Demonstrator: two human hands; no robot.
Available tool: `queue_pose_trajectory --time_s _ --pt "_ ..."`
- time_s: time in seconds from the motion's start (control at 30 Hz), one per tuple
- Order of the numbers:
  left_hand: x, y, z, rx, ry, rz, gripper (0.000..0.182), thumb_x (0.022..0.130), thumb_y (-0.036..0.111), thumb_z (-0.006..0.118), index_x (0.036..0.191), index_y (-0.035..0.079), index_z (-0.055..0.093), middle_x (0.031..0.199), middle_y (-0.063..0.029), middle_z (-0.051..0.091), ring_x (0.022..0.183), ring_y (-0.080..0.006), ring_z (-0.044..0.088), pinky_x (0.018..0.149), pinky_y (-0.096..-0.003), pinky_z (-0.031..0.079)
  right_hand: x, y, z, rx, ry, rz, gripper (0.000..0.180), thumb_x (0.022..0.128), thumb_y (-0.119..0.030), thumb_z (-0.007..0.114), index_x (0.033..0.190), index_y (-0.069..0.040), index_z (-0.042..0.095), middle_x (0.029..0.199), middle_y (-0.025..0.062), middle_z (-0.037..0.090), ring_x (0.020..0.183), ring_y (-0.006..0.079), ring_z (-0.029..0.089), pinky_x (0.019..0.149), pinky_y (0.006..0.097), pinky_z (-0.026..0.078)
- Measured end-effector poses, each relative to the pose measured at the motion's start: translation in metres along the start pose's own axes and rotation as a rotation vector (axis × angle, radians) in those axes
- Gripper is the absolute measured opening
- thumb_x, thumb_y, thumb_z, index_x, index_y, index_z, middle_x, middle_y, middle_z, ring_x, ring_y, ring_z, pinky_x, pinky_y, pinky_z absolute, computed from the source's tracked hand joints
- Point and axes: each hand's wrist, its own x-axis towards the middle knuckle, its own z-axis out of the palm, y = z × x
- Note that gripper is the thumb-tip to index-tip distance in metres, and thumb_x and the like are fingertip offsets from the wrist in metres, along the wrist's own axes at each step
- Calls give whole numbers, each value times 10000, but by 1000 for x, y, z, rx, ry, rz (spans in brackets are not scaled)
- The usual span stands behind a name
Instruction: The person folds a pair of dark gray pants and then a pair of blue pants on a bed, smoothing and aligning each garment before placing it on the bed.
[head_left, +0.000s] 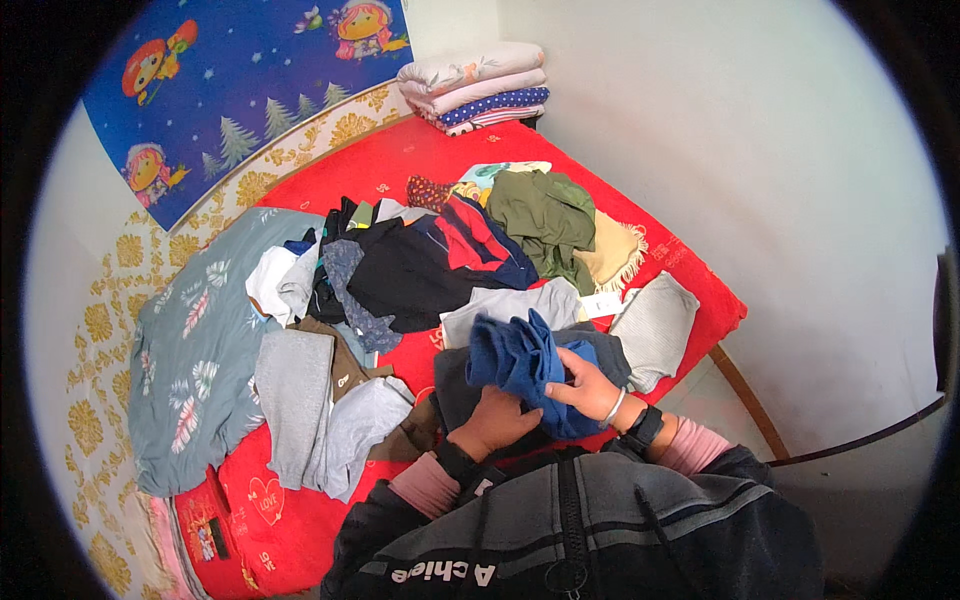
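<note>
A bunched blue garment (517, 352) is held up between my two hands, its folds gathered at the top. My left hand (495, 424) grips it from below on the near side. On its right side, my right hand (589, 386) holds the cloth between thumb and fingers; a pale bracelet circles that wrist. Part of the blue fabric hangs down below my right hand. Underneath lies a dark grey garment (457, 390) spread on the red bed cover (405, 360). Just beyond it is a light grey garment (517, 304).
A mixed heap of clothes includes a black garment (405, 277) and an olive green one (544, 214). Grey clothes (296, 405) lie left, beside a feather-patterned quilt (202, 330). Right is a ribbed pale garment (656, 326). Folded bedding (480, 82) sits in the far corner by the white wall (712, 150).
</note>
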Motion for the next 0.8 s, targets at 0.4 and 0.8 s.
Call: queue_pose_trajectory --time_s 0.4,0.8 --pt "15 21 -33 -1027 304 -110 840 818 192 695 1434 51 140 1326 -132 419 1205 -223 442 991 -354 383 -4 6 -8 551 119 -4 377 924 -89 427 1282 24 457 1196 68 564 1071 134 538 952 285 416" --pt "21 41 -50 40 288 71 677 722 262 750 1285 69 429 1165 -159 517 1133 -288 493 938 -391 405 -5 2 1 177 179 -83 591 776 -9 652 1319 -9 418 1217 52 553 1109 136 509 994 303 375"
